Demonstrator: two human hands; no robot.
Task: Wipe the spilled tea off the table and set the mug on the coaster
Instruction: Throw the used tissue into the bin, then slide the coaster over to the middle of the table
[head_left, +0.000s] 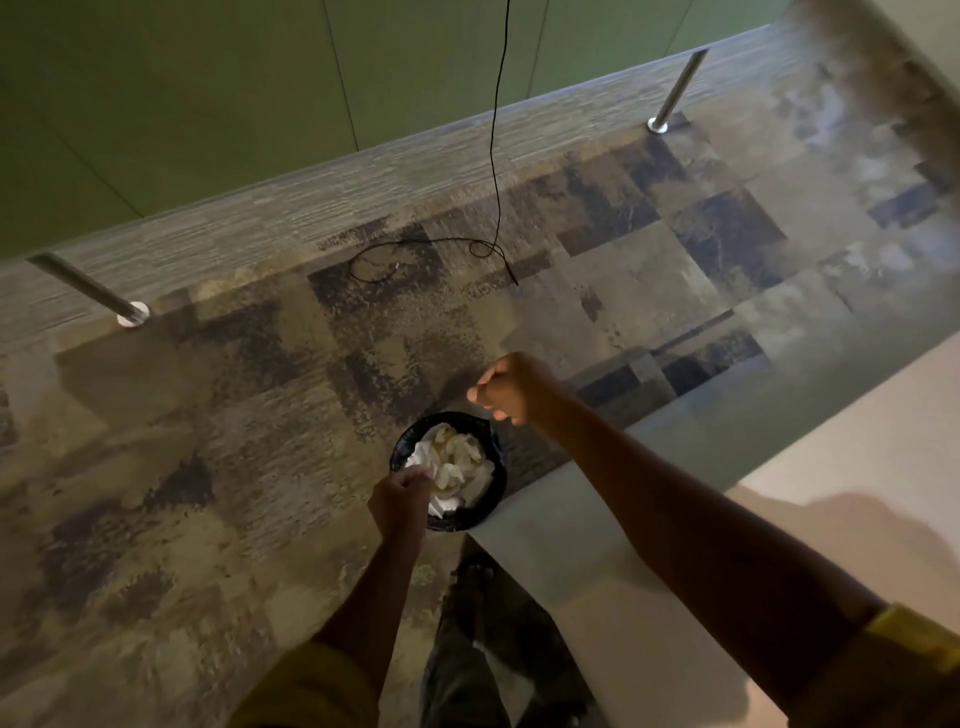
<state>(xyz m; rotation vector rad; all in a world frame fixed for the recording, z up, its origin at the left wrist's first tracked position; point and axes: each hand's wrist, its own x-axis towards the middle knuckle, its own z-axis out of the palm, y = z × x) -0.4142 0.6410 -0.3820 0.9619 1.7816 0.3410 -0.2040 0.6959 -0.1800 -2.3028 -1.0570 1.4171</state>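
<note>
I look down at a small black waste bin (488, 512) on the floor, filled with crumpled white tissues (460, 460). My left hand (400, 496) hovers over the bin's left rim, its fingers curled round a white tissue wad (420, 472). My right hand (511, 387) is a closed fist just above the bin's far right rim, with nothing visible in it. The white table (831, 467) fills the lower right; only a bare part of its top shows. Neither the mug nor the coaster is in view.
Patchy brown and dark carpet (234, 441) covers the floor. A thin black cable (496, 156) hangs down and coils on it. Two metal legs (675, 93) (88, 288) stand at a green wall panel. My trouser leg (467, 649) is below the bin.
</note>
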